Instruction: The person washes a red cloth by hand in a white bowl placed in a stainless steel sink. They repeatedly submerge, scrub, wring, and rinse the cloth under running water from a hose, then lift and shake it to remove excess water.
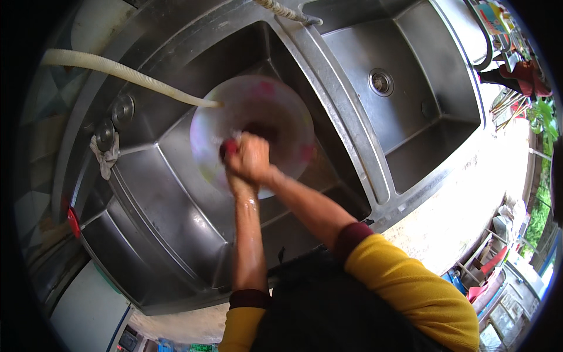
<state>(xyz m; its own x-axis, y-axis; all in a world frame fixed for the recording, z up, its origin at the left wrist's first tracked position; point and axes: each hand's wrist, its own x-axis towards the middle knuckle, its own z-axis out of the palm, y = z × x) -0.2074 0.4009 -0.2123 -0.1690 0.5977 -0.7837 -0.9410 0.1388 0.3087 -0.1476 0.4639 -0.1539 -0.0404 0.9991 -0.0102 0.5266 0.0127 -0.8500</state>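
Note:
My two wet hands are pressed together over a round, pale basin (202,132) with pink and lilac patches. A dark red thing (228,149) pokes out on the left side of the hands; motion blurs it and its kind does not show. My right hand (254,155) lies on top, its fingers curled closed against the red thing. Underneath, my left hand (239,183) comes up from below, its fingers mostly hidden by the right. Another dark shape shows blurred in the basin just beyond the hands.
A cream ribbed hose (135,73) ends over the basin's far left rim. The basin stands in a steel sink bowl (187,199). To the right, past a steel divider (346,100), is a second bowl with a drain (381,83). A pale rag (105,157) hangs at the left.

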